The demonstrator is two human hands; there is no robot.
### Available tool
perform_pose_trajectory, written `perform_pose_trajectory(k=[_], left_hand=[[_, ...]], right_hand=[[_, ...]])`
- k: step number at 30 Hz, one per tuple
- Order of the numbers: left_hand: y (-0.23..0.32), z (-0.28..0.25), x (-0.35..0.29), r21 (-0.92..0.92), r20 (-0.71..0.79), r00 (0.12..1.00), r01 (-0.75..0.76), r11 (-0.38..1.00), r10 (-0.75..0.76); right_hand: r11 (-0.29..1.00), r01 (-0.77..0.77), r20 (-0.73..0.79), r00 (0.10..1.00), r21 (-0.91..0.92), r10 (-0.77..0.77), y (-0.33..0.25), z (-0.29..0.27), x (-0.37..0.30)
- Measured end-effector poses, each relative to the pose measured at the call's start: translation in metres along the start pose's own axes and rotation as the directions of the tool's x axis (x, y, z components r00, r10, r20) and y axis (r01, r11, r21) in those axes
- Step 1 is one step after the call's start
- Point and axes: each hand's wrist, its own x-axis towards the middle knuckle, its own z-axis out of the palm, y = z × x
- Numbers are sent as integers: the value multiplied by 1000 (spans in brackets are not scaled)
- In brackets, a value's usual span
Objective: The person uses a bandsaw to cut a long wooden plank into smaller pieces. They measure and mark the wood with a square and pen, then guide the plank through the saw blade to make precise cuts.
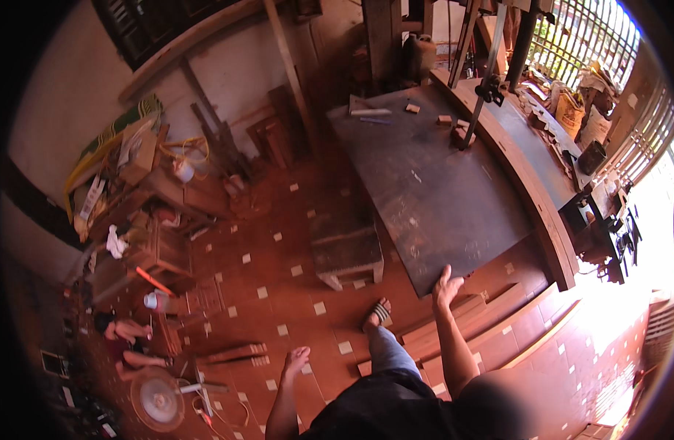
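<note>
My left hand (296,360) hangs over the tiled floor with its fingers curled in, and nothing shows in it. At the near edge of a large dark worktable (454,198), my right hand (446,288) has its thumb raised apart from the fingers. It overlaps the table's near edge; whether it presses on it I cannot tell. A long curved wooden beam (531,198) lies along the table's right side. A thin upright blade and guide (486,92) stand over the table beside the beam. Small wood blocks (445,119) lie toward the far end.
A low dark bench (345,246) stands left of the worktable. Long planks (461,323) lie on the floor by my foot. At the lower left, a person (131,341) sits near a round fan (158,400). A cluttered wooden table (157,187) is by the left wall.
</note>
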Motion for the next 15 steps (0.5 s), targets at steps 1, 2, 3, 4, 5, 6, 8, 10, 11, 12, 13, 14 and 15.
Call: perform_pose_trajectory(k=[1, 2, 3, 4, 5, 6, 8, 10, 11, 12, 13, 14, 15], left_hand=[[24, -6, 14, 27, 0, 1000, 27, 999, -27], [51, -4, 25, 33, -21, 999, 33, 999, -32], [70, -9, 38, 107, 44, 998, -39, 993, 34], [91, -20, 51, 176, 115, 989, -115, 978, 95], [116, -21, 61, 321, 170, 980, -154, 934, 103], [143, -25, 64, 452, 236, 965, -214, 866, 115], [204, -39, 54, 554, 392, 914, -325, 767, 104], [233, -68, 56, 439, 564, 825, -316, 841, 16], [235, -79, 63, 328, 664, 747, -267, 906, -21], [241, -83, 71, 288, 732, 681, -283, 915, -19], [245, -91, 93, 246, 846, 522, -559, 792, 106], [260, -80, 109, 235, 871, 479, -596, 768, 106], [281, -54, 122, 283, 864, 503, -519, 807, 21]], right_hand=[[997, 44, -1, 999, 56, -44, -1, -6, -3], [997, 66, 4, 998, 47, -67, -6, -16, -5], [995, 14, 21, 1000, -101, -11, -10, -25, -3], [984, 49, 26, 999, -170, -45, -11, -29, -10], [967, 67, 106, 993, -247, -41, -15, -41, -11], [944, 86, 173, 984, -320, -31, -13, -56, -14], [876, 43, 450, 869, -481, 204, 3, -85, -17], [849, 248, 670, 726, -466, 156, -46, -115, -67], [874, 313, 789, 602, -372, 120, -66, -126, -85], [891, 355, 869, 487, -284, 83, -75, -133, -101], [925, 304, 893, 444, -226, 72, -72, -132, -117], [953, 255, 914, 403, -167, 53, -71, -129, -131], [946, 247, 895, 437, -212, 87, -78, -126, -140]])
